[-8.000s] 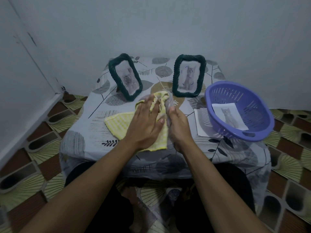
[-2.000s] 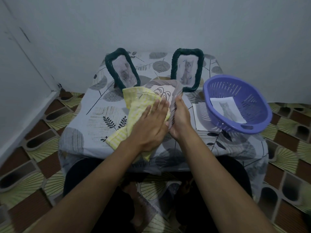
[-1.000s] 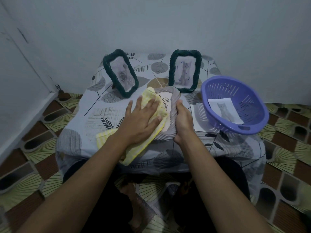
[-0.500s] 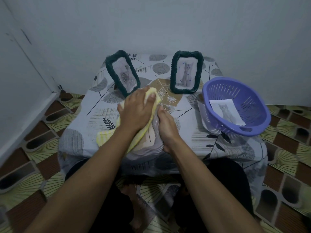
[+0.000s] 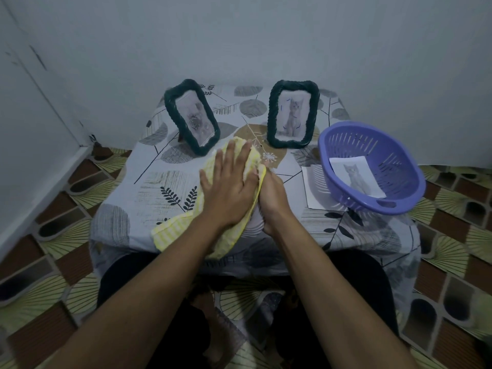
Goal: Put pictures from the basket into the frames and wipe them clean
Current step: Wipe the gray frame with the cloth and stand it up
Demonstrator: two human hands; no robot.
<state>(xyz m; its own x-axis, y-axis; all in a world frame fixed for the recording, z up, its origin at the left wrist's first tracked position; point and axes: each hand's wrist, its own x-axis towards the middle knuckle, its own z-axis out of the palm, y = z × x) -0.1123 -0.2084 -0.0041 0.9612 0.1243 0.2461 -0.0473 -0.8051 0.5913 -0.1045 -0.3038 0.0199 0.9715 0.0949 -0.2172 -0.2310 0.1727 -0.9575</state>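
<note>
Yellow cloth (image 5: 170, 230) sits under my flat left hand (image 5: 229, 190), fingers straight, pressing on the frame (image 5: 253, 224) at the table (image 5: 165, 182) front. My right hand (image 5: 271, 198) grips the frame's side. I should wipe lightly and brace firmly so it can't slip off.

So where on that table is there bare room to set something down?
Left side of the table, between left frame and yellow cloth, is bare; also between left frame and right frame. Crowded: left hand, right hand gripping third frame mid-table; basket, paper at right.

Left frame (image 5: 191, 117) and right frame (image 5: 292, 114) stand behind cloth (image 5: 173, 229); basket (image 5: 372, 145) at right holds picture (image 5: 356, 175).
</note>
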